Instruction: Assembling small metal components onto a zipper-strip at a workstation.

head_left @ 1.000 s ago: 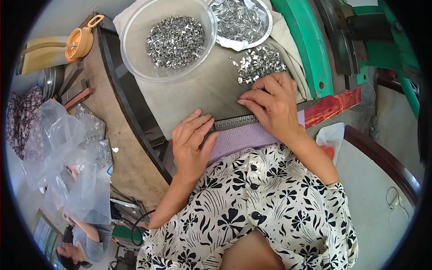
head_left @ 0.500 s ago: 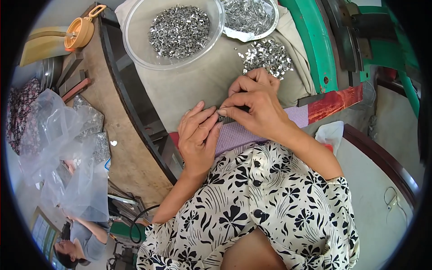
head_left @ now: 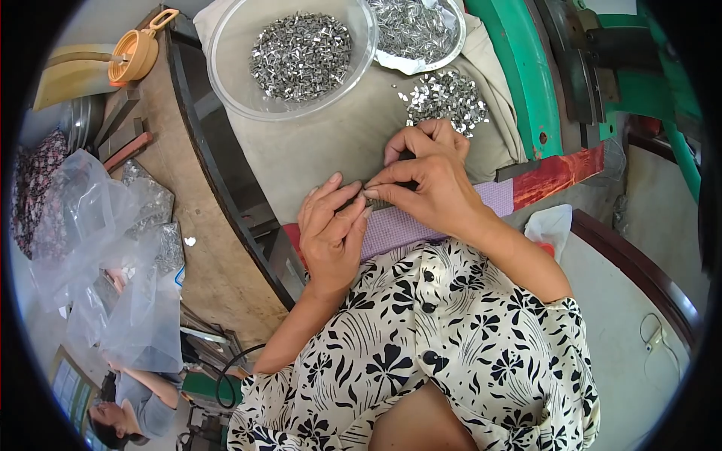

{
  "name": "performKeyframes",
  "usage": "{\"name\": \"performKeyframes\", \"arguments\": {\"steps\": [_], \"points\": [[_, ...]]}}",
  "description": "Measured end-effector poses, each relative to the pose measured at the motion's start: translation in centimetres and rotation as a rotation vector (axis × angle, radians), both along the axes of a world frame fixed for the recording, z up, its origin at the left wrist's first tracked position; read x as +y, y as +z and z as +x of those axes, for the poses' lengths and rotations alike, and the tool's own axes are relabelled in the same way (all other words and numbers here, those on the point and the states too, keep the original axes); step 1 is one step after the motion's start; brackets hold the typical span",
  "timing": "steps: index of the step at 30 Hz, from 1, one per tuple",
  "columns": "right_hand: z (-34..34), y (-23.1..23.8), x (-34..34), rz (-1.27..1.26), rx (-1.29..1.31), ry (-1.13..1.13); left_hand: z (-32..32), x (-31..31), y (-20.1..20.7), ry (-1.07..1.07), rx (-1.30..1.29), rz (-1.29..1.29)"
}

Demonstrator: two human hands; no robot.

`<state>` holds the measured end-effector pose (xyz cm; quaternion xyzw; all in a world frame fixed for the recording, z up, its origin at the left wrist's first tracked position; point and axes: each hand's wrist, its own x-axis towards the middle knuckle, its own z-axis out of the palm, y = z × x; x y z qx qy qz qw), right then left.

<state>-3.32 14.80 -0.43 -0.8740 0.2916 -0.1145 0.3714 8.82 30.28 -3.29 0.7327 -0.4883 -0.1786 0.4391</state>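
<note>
Both my hands meet at the near edge of the cloth-covered work surface (head_left: 316, 146). My left hand (head_left: 329, 229) has its fingers bent and its thumb near the index finger, around a tiny dark metallic bit at the fingertips. Touching that same spot, my right hand (head_left: 432, 180) pinches with thumb and index finger; what lies in the pinch is too small to make out. Its other fingers curl just short of a loose pile of small shiny metal pieces (head_left: 449, 98). Beneath the hands runs a purple woven strip (head_left: 391, 229).
A clear plastic tub (head_left: 226, 86) of small metal pieces stands at the back, beside a white-rimmed bowl (head_left: 455, 49) of thin metal pins. Green machinery (head_left: 519, 75) borders the right. Leftward are a wooden table (head_left: 218, 233), clear plastic bags (head_left: 98, 225) and another person (head_left: 147, 413).
Both hands stay at nearly the same spot. The right fingertips shift slightly at the left hand's fingertips. The containers and pile look the same.
</note>
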Motion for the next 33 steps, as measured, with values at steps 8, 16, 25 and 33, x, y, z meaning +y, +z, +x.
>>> {"name": "performKeyframes", "arguments": {"steps": [8,16,25,33], "points": [[0.05,0.09,0.02,-0.024,0.016,-0.001,-0.02,-0.01,0.0,0.01,0.005,-0.008],[0.03,0.05,-0.17,-0.026,0.005,0.011,-0.02,-0.12,0.01,0.007,-0.001,-0.007],[-0.07,0.13,-0.6,-0.027,0.025,0.034,0.0,-0.09,-0.1,0.005,0.003,-0.007],[0.15,0.64,-0.76,-0.028,0.041,0.043,0.02,-0.09,-0.14,-0.003,-0.004,-0.024]]}}
